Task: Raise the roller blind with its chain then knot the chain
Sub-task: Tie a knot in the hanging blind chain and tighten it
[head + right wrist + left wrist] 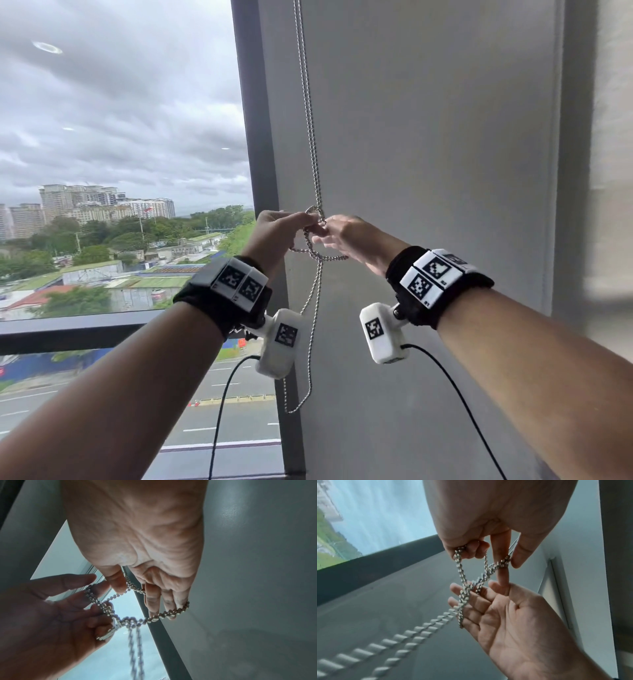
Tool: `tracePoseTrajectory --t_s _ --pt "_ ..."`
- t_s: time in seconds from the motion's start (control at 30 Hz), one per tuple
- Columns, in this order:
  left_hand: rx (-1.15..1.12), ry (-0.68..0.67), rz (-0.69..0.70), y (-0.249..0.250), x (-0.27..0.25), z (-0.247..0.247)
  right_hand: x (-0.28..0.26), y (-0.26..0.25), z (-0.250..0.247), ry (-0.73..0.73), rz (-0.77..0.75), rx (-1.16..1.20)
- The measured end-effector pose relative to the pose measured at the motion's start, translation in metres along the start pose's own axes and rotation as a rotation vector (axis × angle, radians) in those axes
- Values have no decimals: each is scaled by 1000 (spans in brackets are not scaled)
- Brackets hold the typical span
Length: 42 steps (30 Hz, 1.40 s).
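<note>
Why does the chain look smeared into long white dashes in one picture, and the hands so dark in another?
Left wrist view: the silver bead chain streaks near the lens, likely motion blur. Right wrist view: the left hand and right hand are backlit by bright sky. Head view: the right hand is slightly blurred; straight edges bow from the wide lens.

Daylight from an overcast sky comes in through the window [120, 154], soft and even, with faint oval reflections of lamps on the glass. The head view is bright and mostly sharp; its straight edges bow at the borders, and the right hand [356, 240] is smeared by motion. In the left wrist view the chain [419, 631] blurs into streaks toward the lower left. The right wrist view is dimmer, the left hand [56, 615] backlit and shadowed, with a pale sheen on the wall [257, 547].
</note>
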State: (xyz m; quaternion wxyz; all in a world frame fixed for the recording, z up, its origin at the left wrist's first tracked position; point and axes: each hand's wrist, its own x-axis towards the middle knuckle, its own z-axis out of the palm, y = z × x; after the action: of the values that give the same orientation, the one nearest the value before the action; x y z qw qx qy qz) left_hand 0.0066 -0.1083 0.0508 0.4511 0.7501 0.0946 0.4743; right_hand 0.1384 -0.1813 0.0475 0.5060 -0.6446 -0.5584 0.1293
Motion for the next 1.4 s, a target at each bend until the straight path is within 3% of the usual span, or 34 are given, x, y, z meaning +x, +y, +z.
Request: tracePoseTrajectory --t_s 0.23,0.47,0.63,0.8,0.87,1.13,1.27,1.4 --pt "158 58 -37 -20 -3 -22 3 17 -1 144 -36 -168" --pt "497 -88 -262 -88 -19 -40 -1 18 -6 213 -127 -307" --pt "546 -83 -390 -133 -32 -52 -2 25 -9 251 -112 -385" --pt "676 -210 -549 -145 -42 -59 -3 27 -13 230 -99 -391" --pt "593 -263 -547 -146 -43 -55 -2 30 -11 242 -114 -389" --pt "-147 -283 -505 -101 -30 -11 1 26 7 155 -52 -217" --pt "-419 -204 -478 -74 -18 8 3 23 13 102 -59 -206" --pt "-446 -43 -403 -79 -14 17 3 20 12 80 -40 -162"
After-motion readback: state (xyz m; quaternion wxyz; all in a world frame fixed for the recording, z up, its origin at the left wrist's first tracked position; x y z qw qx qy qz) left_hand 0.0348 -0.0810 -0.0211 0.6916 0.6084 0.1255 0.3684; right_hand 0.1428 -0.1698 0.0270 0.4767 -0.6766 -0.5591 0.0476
